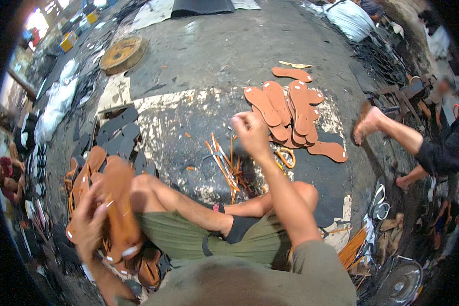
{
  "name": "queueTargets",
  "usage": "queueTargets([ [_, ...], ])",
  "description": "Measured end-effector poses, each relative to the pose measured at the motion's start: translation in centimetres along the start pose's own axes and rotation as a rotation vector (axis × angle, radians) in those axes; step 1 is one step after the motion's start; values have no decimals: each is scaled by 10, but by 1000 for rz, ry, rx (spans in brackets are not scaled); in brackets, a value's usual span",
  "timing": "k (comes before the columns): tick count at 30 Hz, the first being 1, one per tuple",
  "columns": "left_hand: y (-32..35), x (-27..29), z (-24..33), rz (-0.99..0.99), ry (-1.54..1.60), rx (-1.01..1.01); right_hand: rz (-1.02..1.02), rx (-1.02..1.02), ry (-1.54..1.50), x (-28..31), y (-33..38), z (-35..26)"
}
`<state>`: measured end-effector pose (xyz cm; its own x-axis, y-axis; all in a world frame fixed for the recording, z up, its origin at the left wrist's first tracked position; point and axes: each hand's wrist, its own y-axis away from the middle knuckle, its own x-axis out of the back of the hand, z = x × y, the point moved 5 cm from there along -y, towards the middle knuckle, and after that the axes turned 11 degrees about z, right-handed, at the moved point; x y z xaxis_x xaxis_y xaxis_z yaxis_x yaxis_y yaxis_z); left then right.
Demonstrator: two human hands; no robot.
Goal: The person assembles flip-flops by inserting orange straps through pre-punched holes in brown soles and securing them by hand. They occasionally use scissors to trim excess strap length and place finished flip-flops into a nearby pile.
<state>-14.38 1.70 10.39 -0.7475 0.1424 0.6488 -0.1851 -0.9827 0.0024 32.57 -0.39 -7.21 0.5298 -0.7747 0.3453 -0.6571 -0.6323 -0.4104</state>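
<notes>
Grimy grey concrete floor (214, 56) spreads under my crossed legs, with a fanned heap of tan flat sandal soles (290, 109) toward its far right. Nearer, by my left knee, my left hand (89, 224) is closed round one tan leather-look sandal sole (120, 204), atop a stack. It looks light and bendy; best gripped mid-length. My right hand (250, 133) is raised, fist pinched tight, above thin orange straps (224, 163); what it holds I cannot tell.

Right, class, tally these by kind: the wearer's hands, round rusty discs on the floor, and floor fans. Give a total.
Hands: 2, the left hand gripping a brown sole, the right hand in a fist
Rusty disc: 1
Floor fan: 1
Total: 4
</notes>
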Motion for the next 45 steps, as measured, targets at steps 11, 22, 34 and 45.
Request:
queueTargets([
  [11,-19,-108,16,61,688,112,-171,-244,20,-7,-1,101],
  [22,13,-93,-42,47,460,77,-366,-87,540,-72,109,78],
  [34,-12,-191,17,-140,679,42,-651,-110,-261,-25,131,-95],
  [45,5,-113,9,342,662,-81,-431,-120,561,-146,114,83],
])
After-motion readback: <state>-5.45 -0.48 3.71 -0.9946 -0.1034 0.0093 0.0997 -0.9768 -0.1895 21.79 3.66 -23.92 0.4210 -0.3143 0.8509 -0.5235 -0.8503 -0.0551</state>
